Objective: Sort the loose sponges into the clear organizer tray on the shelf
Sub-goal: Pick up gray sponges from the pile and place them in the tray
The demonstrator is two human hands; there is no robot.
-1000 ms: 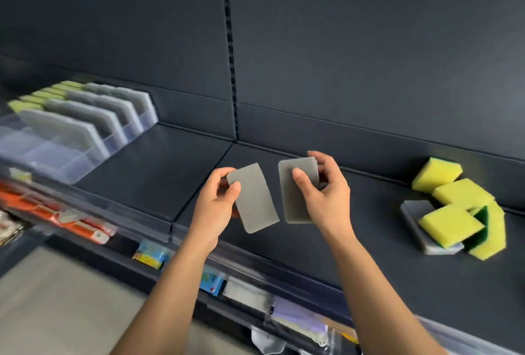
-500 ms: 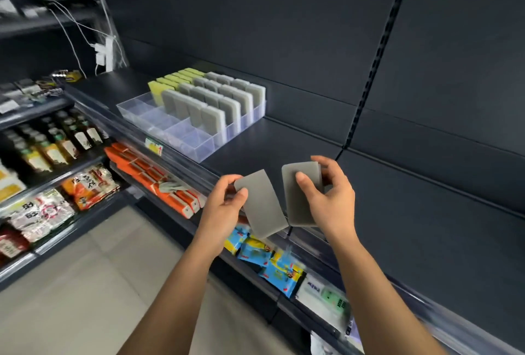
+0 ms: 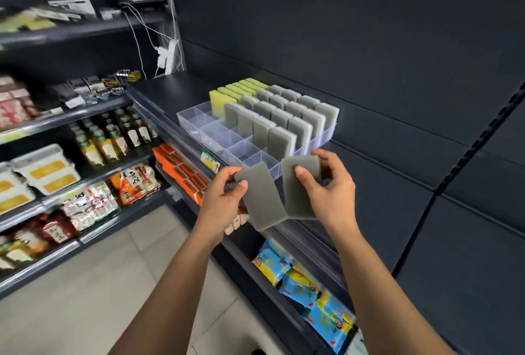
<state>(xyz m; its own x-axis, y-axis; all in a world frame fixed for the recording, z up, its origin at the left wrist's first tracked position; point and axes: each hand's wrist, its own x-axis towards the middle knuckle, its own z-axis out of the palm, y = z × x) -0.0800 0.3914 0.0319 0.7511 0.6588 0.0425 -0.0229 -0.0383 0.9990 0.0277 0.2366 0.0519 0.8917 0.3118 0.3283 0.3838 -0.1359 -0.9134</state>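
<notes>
Head view: you stand at the shelf (image 3: pixel 383 184) with both hands raised on the near side of the clear organizer tray (image 3: pixel 199 121). Your left hand (image 3: pixel 224 198) pinches the left grey sponge (image 3: pixel 261 198) near its top edge, thumb on the face, the sponge tilted. Your right hand (image 3: pixel 329 192) pinches the right grey sponge (image 3: pixel 298 187) the same way, fingers curled behind. Their lower corners come close; contact cannot be told. In the tray, stowed grey sponges (image 3: pixel 284 127) stand on edge in rows, with yellow sponges (image 3: pixel 227 96) at its far left. The compartments along its near edge look empty. Step judged: delivery, just short of placing. Next move likely calls for lowering each sponge on edge into an open near compartment behind the grey rows, squared to the dividers.
</notes>
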